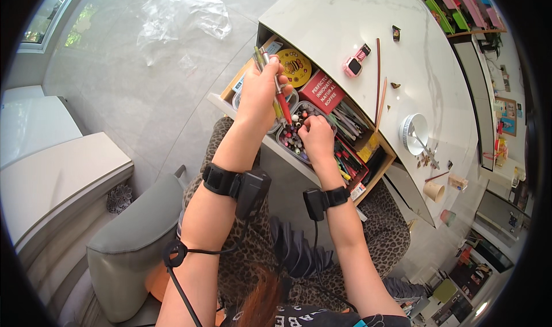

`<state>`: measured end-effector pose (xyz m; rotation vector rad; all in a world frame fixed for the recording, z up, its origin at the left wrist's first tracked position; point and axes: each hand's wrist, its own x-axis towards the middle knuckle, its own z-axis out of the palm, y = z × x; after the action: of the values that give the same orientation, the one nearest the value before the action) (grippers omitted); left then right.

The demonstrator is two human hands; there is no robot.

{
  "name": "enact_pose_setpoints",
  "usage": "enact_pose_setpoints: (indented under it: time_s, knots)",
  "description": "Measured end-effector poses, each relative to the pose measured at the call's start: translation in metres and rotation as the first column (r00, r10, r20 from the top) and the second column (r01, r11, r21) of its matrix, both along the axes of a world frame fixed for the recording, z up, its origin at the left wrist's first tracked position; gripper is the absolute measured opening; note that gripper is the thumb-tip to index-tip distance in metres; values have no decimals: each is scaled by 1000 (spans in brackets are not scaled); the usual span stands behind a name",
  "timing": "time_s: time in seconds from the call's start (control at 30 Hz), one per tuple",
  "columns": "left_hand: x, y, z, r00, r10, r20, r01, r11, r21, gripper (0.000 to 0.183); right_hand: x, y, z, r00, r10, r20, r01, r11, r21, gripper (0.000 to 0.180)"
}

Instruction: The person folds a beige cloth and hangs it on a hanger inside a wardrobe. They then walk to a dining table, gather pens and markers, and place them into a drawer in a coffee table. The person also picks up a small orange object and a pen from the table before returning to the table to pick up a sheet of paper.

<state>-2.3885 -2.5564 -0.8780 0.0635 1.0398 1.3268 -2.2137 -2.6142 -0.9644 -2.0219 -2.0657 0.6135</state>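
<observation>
My left hand (258,94) is shut around a small bunch of pens, among them a red-tipped pen (283,105) pointing down toward the right. It hovers above the left part of an open drawer (224,105). My right hand (318,137) reaches into a clear plastic container packed with capped pens and markers (294,143). Its fingers are bent among the pen ends; the fingertips are hidden, so I cannot see whether they grip one. Behind the hands sit a round yellow tin (297,66) and a red box (322,92) bearing writing.
Right in the drawer are a row of pens (348,117), a red tray (365,171) of pens and a yellow packet (368,147). The marble-look tabletop (336,25) holds a pink smartwatch (354,66), a bowl (405,126) and a paper cup (432,192). A grey chair (133,249) stands left.
</observation>
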Motion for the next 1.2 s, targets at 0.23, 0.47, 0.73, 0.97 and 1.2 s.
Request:
enact_pose_setpoints:
  time_s: [0.23,0.47,0.73,0.97,1.2]
  knots:
    - [0,-1,0,1000,3,-5,-3,1000,14,14,27,-3,22,922,-109,-371,120,993,7,9]
    - [2,-1,-2,999,14,32,-14,1000,9,16,41,-7,17,880,-190,-436,182,981,-59,13]
    - [4,-2,-1,999,-29,-24,30,999,13,15,2,5,12,868,-138,-477,69,985,-161,19]
    - [3,-2,-2,999,-29,-24,30,999,35,15,25,7,11,977,-50,-206,62,997,51,15]
    - [3,-2,0,1000,-14,9,14,1000,10,14,34,5,25,943,-73,-324,100,993,68,14]
